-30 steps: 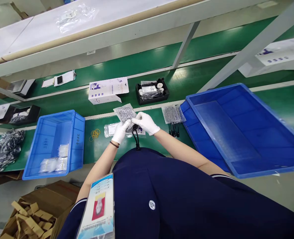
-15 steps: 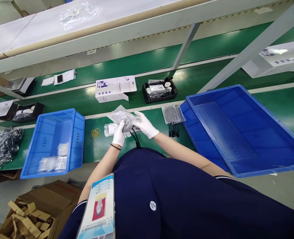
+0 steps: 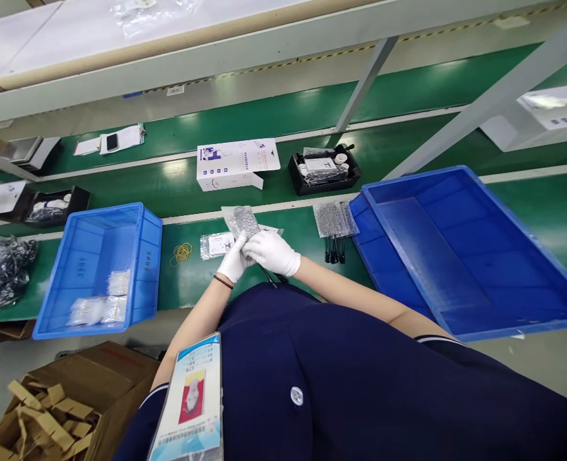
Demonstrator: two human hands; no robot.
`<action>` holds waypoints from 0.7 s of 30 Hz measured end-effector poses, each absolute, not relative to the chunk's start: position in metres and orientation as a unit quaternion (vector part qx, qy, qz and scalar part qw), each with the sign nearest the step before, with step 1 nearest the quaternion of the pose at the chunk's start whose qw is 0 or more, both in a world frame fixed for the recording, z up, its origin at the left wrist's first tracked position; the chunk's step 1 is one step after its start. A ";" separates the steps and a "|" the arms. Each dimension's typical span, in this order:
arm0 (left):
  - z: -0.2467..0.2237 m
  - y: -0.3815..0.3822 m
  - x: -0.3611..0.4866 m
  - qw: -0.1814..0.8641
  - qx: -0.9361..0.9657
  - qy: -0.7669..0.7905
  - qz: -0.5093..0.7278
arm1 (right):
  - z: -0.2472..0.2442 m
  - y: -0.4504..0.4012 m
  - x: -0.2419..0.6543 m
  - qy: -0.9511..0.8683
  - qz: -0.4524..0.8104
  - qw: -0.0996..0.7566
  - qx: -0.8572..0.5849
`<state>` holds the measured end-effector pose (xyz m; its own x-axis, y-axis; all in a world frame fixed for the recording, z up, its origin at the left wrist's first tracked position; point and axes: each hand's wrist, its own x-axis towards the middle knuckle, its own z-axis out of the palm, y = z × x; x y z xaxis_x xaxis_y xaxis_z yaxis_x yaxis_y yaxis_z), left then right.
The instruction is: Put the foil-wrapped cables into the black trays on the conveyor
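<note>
Through the head view I had both white-gloved hands near the middle of the green bench [image 3: 293,233]. The left hand [image 3: 235,261] gripped the lower end of the bubble-wrap packet [image 3: 243,219], thumb and fingers closed on it, though the fingers beneath were hidden from me. The right hand [image 3: 274,252] lay across that same end, fingers together and partly bent, touching the packet and meeting the left; I couldn't tell whether its fingertips pinched anything. The packet tilted up beyond the gloves, and a dark cable [image 3: 268,278] hung below them.

Taking the hands as my clock centre, I had a clear bag with a white card [image 3: 217,244] close by at 9 o'clock, then the yellow rubber bands [image 3: 182,253], then the left blue bin [image 3: 79,256] holding banded white packs [image 3: 88,311]. At 12 stood the printed white box [image 3: 238,160], flap open. The filled black tray [image 3: 325,182] sat between 1 and 2, with a grey post [image 3: 366,84] rising behind it. More bubble-wrapped pieces [image 3: 334,221] lay between 2 and 3, plugs toward the body, hard against the big right blue bin [image 3: 494,256], which blocked the bench at 3. A carton of cardboard pieces [image 3: 105,378] stood low at 8.
</note>
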<state>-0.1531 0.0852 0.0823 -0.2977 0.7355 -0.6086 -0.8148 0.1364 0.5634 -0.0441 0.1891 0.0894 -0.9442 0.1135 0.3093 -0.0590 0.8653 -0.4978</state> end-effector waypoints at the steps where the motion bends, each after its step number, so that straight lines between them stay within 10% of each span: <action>1: 0.083 0.086 -0.155 0.590 -0.056 0.466 0.657 | 0.091 0.188 -0.044 -0.956 0.241 0.163 0.034; 11: 0.079 0.083 -0.172 0.569 -0.042 0.465 0.677 | 0.092 0.205 -0.032 -0.947 0.161 0.240 0.137; 21: 0.067 0.071 -0.144 0.445 0.281 0.645 0.554 | 0.081 0.186 -0.025 -0.812 0.509 0.213 -0.187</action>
